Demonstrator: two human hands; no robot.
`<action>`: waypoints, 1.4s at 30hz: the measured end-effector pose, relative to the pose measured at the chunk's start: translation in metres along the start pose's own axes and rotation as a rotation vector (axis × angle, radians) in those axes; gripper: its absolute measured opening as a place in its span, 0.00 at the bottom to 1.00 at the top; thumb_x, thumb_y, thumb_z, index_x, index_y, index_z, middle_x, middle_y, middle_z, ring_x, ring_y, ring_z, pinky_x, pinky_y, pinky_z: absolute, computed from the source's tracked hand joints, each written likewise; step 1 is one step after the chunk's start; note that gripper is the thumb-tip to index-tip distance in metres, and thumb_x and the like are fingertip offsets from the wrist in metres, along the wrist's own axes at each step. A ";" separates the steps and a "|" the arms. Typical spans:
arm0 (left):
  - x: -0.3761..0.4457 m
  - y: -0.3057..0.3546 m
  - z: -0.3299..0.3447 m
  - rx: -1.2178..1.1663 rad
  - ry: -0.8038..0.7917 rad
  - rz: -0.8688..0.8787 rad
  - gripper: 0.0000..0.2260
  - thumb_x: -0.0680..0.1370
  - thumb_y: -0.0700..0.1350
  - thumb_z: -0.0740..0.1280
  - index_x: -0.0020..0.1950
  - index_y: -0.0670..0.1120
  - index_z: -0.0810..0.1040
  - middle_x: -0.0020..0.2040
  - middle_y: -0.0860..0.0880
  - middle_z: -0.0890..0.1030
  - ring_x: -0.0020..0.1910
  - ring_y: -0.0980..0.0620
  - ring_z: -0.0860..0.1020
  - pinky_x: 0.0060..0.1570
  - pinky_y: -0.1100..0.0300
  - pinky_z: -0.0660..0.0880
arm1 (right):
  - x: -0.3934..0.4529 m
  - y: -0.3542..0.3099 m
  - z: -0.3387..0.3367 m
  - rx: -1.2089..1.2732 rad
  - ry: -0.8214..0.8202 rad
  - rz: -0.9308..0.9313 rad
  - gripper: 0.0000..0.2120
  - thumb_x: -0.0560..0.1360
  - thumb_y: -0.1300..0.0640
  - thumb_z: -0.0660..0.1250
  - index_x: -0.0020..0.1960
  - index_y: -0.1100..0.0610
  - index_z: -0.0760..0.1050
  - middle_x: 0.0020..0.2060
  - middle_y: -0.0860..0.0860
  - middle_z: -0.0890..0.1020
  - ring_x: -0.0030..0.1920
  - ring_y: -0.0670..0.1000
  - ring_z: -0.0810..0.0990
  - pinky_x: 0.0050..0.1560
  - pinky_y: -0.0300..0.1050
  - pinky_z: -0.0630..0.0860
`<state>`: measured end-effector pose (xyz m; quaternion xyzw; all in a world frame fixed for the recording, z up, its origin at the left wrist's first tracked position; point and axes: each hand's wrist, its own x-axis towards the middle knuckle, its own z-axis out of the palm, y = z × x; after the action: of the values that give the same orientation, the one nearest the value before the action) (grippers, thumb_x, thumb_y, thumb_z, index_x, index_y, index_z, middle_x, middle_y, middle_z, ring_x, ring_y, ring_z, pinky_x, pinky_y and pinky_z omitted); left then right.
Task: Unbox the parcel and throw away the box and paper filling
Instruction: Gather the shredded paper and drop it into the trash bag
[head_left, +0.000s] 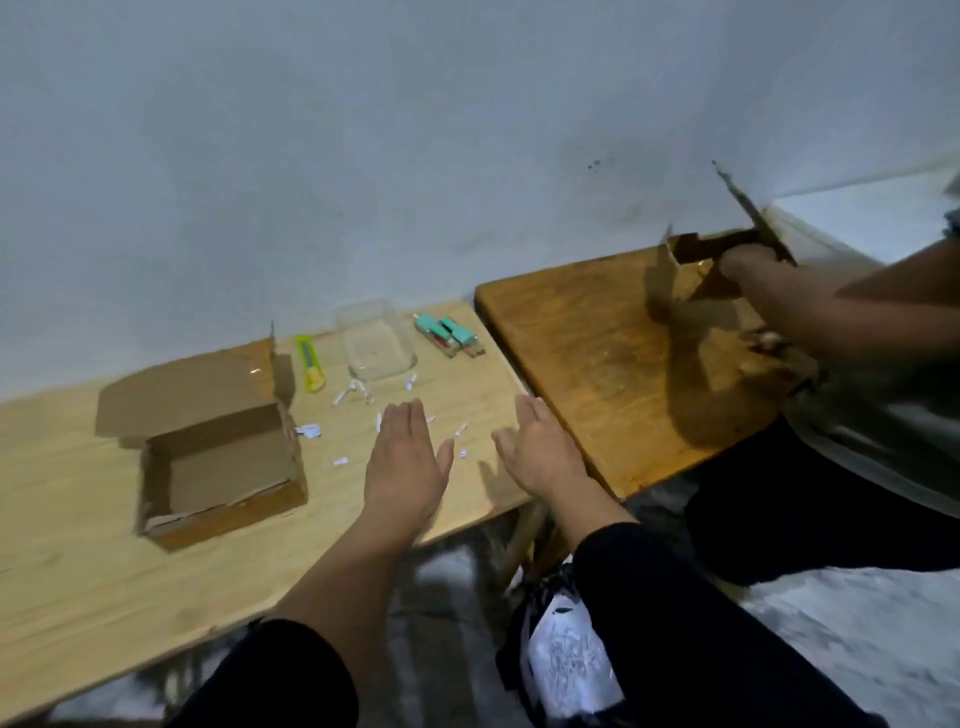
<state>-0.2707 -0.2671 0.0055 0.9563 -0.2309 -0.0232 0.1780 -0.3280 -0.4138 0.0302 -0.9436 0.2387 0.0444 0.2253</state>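
Observation:
An open brown cardboard box (218, 462) stands on the light wooden table (78, 571), its lid folded back and its inside bare. Small white paper scraps (355, 391) lie scattered on the table between the box and my hands. My left hand (404, 462) hovers flat and empty over the scraps, fingers together and pointing away. My right hand (540, 449) is held edge-on near the table's right end, open and empty. A dark bag (563, 660) holding white paper filling sits below, between my arms.
A yellow-green box cutter (310, 370), a clear plastic container (375, 347) and two teal-topped items (451, 336) lie along the wall. To the right, another person's hand (769, 291) holds a second cardboard box (711, 254) over a darker wooden table (597, 364).

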 end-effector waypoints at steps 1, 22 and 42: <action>-0.003 -0.017 0.011 0.030 -0.015 -0.021 0.31 0.78 0.57 0.49 0.72 0.35 0.58 0.72 0.37 0.63 0.72 0.39 0.59 0.72 0.50 0.56 | 0.001 -0.004 0.014 0.009 -0.004 -0.001 0.31 0.79 0.47 0.56 0.75 0.58 0.49 0.76 0.53 0.54 0.75 0.52 0.53 0.73 0.47 0.56; 0.075 -0.121 0.111 -0.165 0.063 -0.419 0.42 0.69 0.69 0.47 0.75 0.47 0.40 0.76 0.37 0.39 0.74 0.41 0.36 0.72 0.48 0.41 | 0.152 0.001 0.131 0.030 -0.053 -0.282 0.33 0.76 0.45 0.61 0.74 0.56 0.50 0.74 0.53 0.55 0.76 0.52 0.52 0.76 0.48 0.54; 0.107 -0.119 0.115 -0.116 0.029 -0.069 0.24 0.78 0.53 0.52 0.70 0.42 0.66 0.71 0.43 0.68 0.72 0.45 0.63 0.69 0.56 0.54 | 0.196 -0.015 0.147 0.024 -0.136 -0.714 0.30 0.80 0.43 0.43 0.68 0.63 0.66 0.66 0.61 0.73 0.68 0.57 0.69 0.70 0.44 0.60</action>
<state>-0.1377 -0.2545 -0.1402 0.9520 -0.1934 -0.0290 0.2355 -0.1446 -0.4207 -0.1328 -0.9597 -0.1209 0.0227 0.2528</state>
